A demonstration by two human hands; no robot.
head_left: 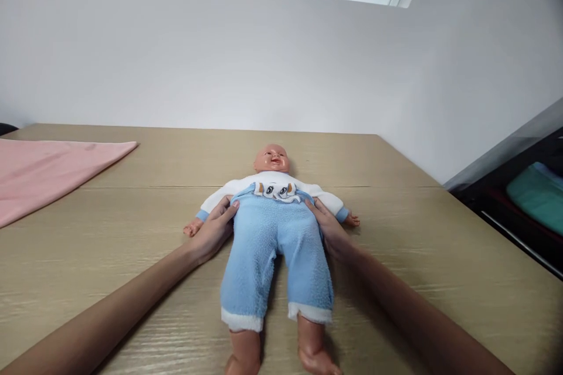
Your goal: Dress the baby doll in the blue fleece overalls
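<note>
A baby doll [271, 159] lies on its back on the wooden table, head away from me and feet toward me. It wears a white top [323, 194] with blue cuffs and an animal face on the front, and fluffy blue pants [255, 246] with white hems. My left hand [217, 225] pinches the waistband at the left side of the pants, thumb on top. At the right side my right hand [329, 225] grips the waistband too. The doll's arms are spread outward, beyond my hands. Its bare lower legs stick out of the hems.
Pink cloth [48, 173] lies flat at the left of the wooden table [396, 240]. A white wall [220, 58] rises behind the table's far edge. Right of the table, a green cloth item [536, 196] rests in a dark holder.
</note>
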